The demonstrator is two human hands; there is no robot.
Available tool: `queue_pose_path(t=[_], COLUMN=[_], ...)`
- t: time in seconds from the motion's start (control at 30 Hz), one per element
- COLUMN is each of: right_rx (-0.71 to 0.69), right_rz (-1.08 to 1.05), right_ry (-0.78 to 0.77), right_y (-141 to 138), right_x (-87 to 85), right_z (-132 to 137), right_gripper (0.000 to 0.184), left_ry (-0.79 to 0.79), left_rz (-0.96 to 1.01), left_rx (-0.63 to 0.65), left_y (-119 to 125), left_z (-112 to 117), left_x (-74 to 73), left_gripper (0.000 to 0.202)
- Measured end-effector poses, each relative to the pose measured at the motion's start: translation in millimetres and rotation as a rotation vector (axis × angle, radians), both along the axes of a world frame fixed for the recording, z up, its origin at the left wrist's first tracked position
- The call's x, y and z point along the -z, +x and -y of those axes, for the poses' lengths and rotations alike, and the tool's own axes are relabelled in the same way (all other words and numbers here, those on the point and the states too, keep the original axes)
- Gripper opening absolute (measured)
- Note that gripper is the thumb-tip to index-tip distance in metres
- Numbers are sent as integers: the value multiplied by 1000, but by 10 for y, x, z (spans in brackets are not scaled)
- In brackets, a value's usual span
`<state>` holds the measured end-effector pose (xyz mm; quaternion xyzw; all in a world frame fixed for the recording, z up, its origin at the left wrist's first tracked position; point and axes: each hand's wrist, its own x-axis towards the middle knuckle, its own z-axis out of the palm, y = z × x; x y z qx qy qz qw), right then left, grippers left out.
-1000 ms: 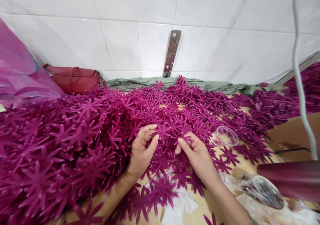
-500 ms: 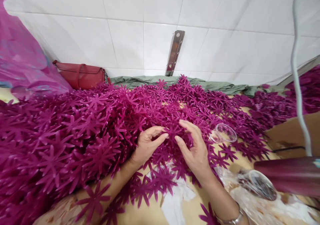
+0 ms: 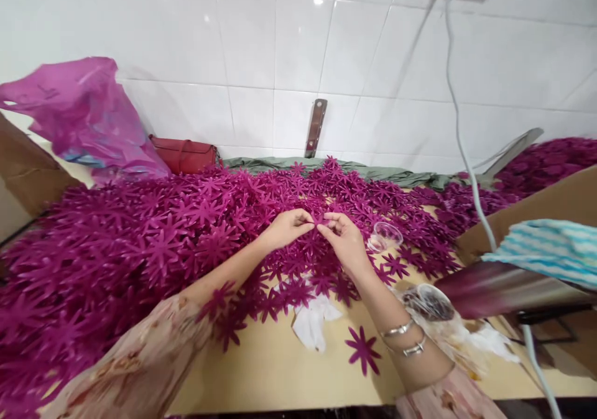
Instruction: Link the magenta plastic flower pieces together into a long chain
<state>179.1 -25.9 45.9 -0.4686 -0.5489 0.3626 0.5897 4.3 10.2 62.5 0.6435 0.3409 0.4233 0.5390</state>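
Over the middle of a large heap of magenta fabric flower pieces (image 3: 168, 239), my two hands meet almost fingertip to fingertip. My left hand (image 3: 290, 227) pinches a magenta flower piece (image 3: 318, 220) at its left side, thumb against fingers. On the opposite side my right hand (image 3: 344, 239), with bracelets at the wrist, pinches the same piece. Its outline partly merges with the similar pieces behind it. A single loose flower piece (image 3: 363, 350) lies on the tan tabletop (image 3: 261, 369), nearer to me. White crumpled tissue (image 3: 313, 322) lies below my hands.
Clear plastic cups (image 3: 388, 235) sit right of my hands. Beyond them are a plastic bag of food (image 3: 431, 304), a cardboard box (image 3: 527, 214) and a striped cloth (image 3: 550, 251). A hanging cable (image 3: 459, 120), red purse (image 3: 184, 156) and pink bag (image 3: 100, 120) are near the tiled wall.
My right fingers, spread before, have closed on the flower piece, and my hands have drawn closer together. The view has shifted, showing more of the wall, my sleeves and the near tabletop.
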Motion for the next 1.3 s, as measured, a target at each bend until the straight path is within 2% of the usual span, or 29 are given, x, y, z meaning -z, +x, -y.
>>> queue_pose_path(t=[0.1, 0.2, 0.27, 0.33, 0.4, 0.47, 0.53, 0.6, 0.77, 0.87, 0.97, 1.07, 1.17, 1.3], right_rx=[-14, -24, -45, -83, -120, -121, -73, 2, 158, 118, 140, 165, 156, -24], right_rz=[-41, -59, -49, 5, 44, 51, 58, 98, 234, 339, 426, 397, 214, -109], right_ry=[28, 79, 107, 126, 119, 114, 130, 157, 242, 342, 405, 361, 152, -154], right_y=[-49, -117, -150, -170, -177, -174, -165, -159, -215, -303, -404, -489, -537, -533], right_x=[-167, -411, -554, -642, -673, -670, -666, -672, -626, -484, -271, -51, 110, 203], right_z=[-43, 41, 147, 249, 315, 349, 388, 474, 865, 1007, 1000, 939, 904, 882], right_gripper=[47, 50, 44, 35, 31, 29, 28, 26, 21, 19, 24, 28, 41, 46], left_ry=[-162, -232, -212, -187, -180, -191, -194, -175, -108, -242, -330, -359, -368, -366], left_rz=[10, 132, 260, 357, 394, 381, 340, 304, 233, 305, 353, 424, 463, 463], left_rx=[127, 122, 26, -114, -243, -325, -342, -304, -228, -257, -298, -315, -329, -326], left_y=[-80, -209, -278, -312, -306, -276, -242, -227, -294, -314, -269, -195, -128, -71], left_z=[-205, -432, -599, -753, -837, -789, -573, -208, 850, 1229, 1365, 1368, 1332, 1288], left_x=[-338, -750, -1009, -1205, -1304, -1300, -1201, -1022, -384, -61, 150, 309, 449, 581], left_gripper=[18, 15, 4, 6, 9, 9, 10, 10, 14, 22, 26, 28, 29, 31])
